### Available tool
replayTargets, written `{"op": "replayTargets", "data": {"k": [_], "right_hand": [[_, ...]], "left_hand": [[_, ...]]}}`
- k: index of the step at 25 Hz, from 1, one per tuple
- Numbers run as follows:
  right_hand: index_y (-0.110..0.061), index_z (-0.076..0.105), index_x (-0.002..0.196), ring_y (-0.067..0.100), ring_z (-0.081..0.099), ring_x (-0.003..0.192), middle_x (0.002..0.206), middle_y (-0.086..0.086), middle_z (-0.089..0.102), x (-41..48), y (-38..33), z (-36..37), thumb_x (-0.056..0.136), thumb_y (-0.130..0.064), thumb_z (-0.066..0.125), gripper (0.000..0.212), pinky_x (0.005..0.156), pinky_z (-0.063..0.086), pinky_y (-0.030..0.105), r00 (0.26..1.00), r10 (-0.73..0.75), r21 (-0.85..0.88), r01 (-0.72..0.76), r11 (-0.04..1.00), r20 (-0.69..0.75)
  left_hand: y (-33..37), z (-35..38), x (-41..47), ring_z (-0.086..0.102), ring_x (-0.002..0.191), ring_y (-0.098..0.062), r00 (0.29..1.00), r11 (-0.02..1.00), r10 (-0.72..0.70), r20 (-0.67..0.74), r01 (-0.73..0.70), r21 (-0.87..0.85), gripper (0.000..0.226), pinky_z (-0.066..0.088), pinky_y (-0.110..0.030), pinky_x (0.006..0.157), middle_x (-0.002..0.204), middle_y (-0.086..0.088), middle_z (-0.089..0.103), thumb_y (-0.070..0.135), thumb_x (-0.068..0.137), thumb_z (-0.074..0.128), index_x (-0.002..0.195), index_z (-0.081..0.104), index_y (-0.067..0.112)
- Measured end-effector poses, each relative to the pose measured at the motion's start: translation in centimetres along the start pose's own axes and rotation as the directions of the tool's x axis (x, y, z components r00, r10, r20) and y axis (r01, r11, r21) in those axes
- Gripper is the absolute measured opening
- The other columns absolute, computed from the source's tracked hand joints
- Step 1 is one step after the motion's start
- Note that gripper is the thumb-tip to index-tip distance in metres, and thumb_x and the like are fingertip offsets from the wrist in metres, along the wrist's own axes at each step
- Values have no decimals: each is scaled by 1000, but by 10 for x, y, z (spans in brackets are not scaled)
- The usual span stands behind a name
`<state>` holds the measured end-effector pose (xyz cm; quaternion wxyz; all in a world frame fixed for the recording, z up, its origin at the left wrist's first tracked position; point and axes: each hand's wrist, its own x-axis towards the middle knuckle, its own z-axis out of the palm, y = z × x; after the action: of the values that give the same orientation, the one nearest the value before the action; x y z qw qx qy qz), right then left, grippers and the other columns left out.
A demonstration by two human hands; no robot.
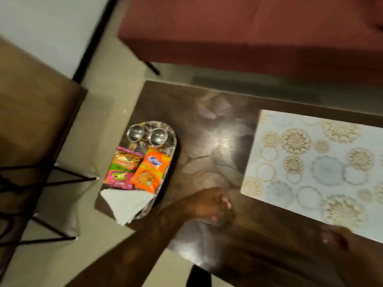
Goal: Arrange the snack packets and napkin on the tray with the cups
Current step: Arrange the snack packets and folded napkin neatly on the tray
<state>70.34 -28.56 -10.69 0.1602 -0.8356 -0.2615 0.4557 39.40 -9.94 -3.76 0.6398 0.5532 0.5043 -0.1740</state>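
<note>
A shiny oval metal tray [173, 141] rests at the left end of a dark glossy table [211, 146]. Two steel cups [135, 132] [158, 136] stand side by side at its far end. In front of them lie a pink-and-green snack packet [122, 167] and an orange snack packet [151, 169]. A white folded napkin [126, 204] lies at the tray's near end, overhanging the rim. My left hand [209, 203] hovers over the table just right of the tray, fingers loosely curled, holding nothing. My right hand [339, 240] is blurred at the lower right by the mat's edge.
A pale patterned placemat [315, 168] covers the right part of the table. A maroon sofa [238, 30] stands behind the table. A wooden side table with thin black metal legs [31, 112] stands at the left, across a strip of beige floor.
</note>
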Motion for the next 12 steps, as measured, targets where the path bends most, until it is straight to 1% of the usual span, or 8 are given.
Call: {"op": "replayTargets", "data": {"k": [1, 2, 4, 6, 8, 9, 10, 12], "right_hand": [[-22, 70, 100, -3, 67, 76, 87, 14, 66, -11, -24, 31, 91, 11, 60, 36, 62, 47, 6, 989, -18, 5, 18, 1000, 144], [-13, 69, 100, -4, 67, 66, 82, 16, 64, -23, -44, 61, 92, 15, 56, 32, 54, 46, 5, 969, -12, 18, 7, 1000, 246], [-9, 68, 94, 2, 66, 53, 81, 23, 64, -50, -81, 117, 95, 17, 50, 31, 46, 44, 6, 900, -54, -20, 70, 997, 433], [-3, 70, 105, 9, 69, 60, 83, 19, 70, -77, -114, 162, 99, 10, 47, 27, 48, 48, 7, 821, -69, -34, 107, 994, 567], [5, 63, 116, 15, 69, 62, 82, 16, 72, -85, -156, 195, 100, 10, 41, 28, 49, 49, 13, 822, -39, 58, 7, 998, 568], [-1, 62, 117, 15, 69, 66, 86, 13, 73, -79, -181, 213, 100, 8, 43, 27, 54, 50, 19, 836, -27, 121, -47, 991, 549], [-9, 62, 116, 16, 69, 73, 92, 9, 74, -73, -210, 230, 100, 3, 48, 24, 61, 50, 25, 856, -32, 154, -56, 987, 515], [-21, 60, 114, 20, 69, 87, 103, 3, 73, -57, -259, 261, 98, -7, 57, 22, 72, 50, 31, 867, 8, 219, -135, 966, 497]], "left_hand": [[-22, -1, -25, 65, 65, -11, 1000, 998, 3, 10, -3, -56, 6, 54, -23, 58, 82, -4, 68, 14, 90, 63, 94, 65, 16], [-45, -7, -49, 66, 70, -18, 999, 992, 16, -44, -22, -128, 6, 55, -28, 64, 83, -12, 68, 9, 92, 62, 93, 66, 13], [-91, -35, -93, 64, 74, -27, 963, 968, -2, -270, -65, -242, 15, 54, -36, 68, 80, -19, 66, 3, 97, 59, 87, 64, 13], [-139, -79, -129, 62, 64, -26, 841, 924, -79, -535, -140, -357, 19, 54, -32, 60, 70, -10, 68, 0, 98, 55, 85, 64, 12], [-186, -129, -152, 61, 53, -20, 636, 901, -197, -746, -182, -394, 21, 49, -23, 47, 60, -1, 68, 0, 98, 53, 85, 65, 12], [-213, -156, -157, 61, 52, -17, 532, 898, -258, -807, -177, -403, 22, 47, -21, 47, 59, -1, 68, 1, 96, 53, 84, 66, 14], [-240, -182, -158, 62, 56, -18, 459, 893, -313, -832, -157, -422, 21, 47, -23, 51, 63, -3, 68, 3, 95, 54, 83, 67, 16], [-289, -223, -148, 61, 71, -25, 418, 881, -415, -808, -38, -472, 19, 47, -32, 67, 78, -10, 68, 9, 95, 53, 85, 67, 16]]}}
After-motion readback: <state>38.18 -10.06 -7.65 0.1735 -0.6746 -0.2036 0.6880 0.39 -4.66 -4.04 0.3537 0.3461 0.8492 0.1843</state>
